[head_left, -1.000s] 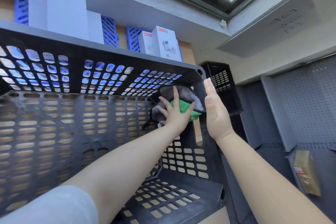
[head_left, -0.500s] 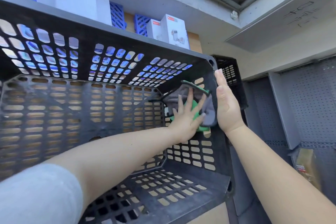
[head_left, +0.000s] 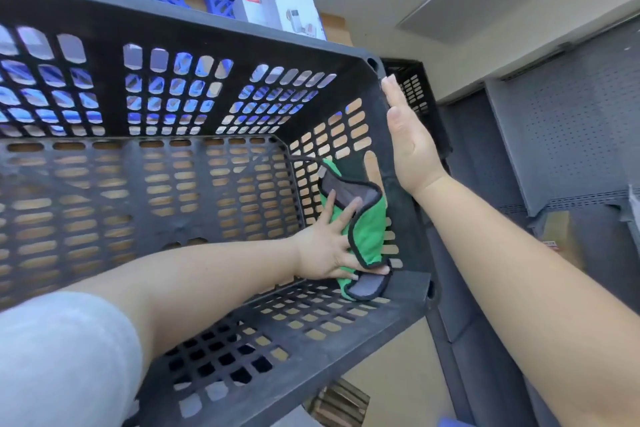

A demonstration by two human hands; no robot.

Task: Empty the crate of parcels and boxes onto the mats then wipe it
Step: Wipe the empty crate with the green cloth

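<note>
A large black slotted crate [head_left: 221,45] lies tipped on its side with its opening toward me, and nothing but a cloth is inside. My left hand [head_left: 325,246] reaches into it and presses a green and grey cloth [head_left: 367,229] flat against the inner right wall, low near the corner, fingers spread. My right hand [head_left: 408,146] lies flat with straight fingers on the outside of that same right wall, at its rim. White boxes [head_left: 287,7] stand on blue mats [head_left: 218,0] beyond the crate.
A second black crate [head_left: 415,87] sits just behind my right hand. Grey perforated metal shelves [head_left: 571,135] fill the right side, with a brown parcel [head_left: 557,229] on a lower one. A window ledge runs along the top right.
My left hand has slid the cloth down the inner right wall, from the upper rim to the lower corner. My right hand stays on the outer wall.
</note>
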